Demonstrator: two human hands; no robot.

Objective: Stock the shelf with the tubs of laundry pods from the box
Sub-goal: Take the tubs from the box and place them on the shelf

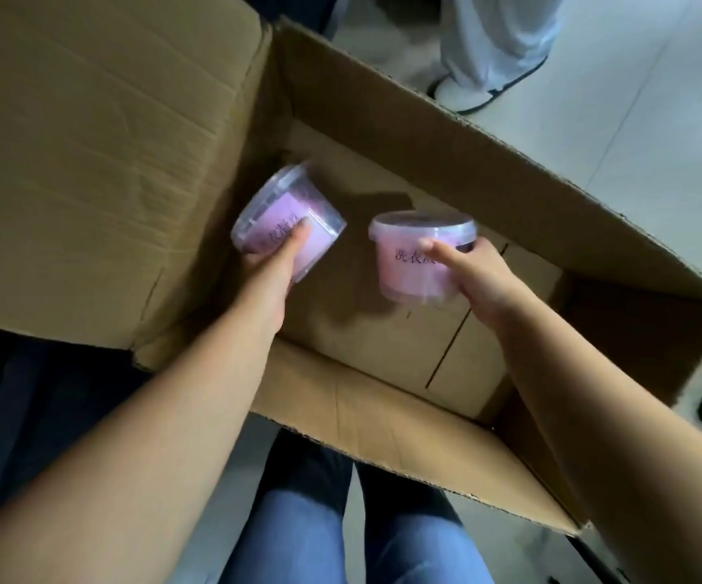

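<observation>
At centre frame, inside the open cardboard box (404,132), my left hand (271,267) grasps the first tub (273,204) of laundry pods, tilted with its lid toward the upper left. My right hand (475,276) grasps the second tub (408,267), upright, near the first. Step in hand: removal from the box. The shelf is out of view, so the next move likely calls for lifting both tubs clear of the box walls, then locating the shelf.

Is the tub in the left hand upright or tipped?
Tipped. The tub in the left hand leans over, with its clear lid facing up and left, not straight up.
</observation>
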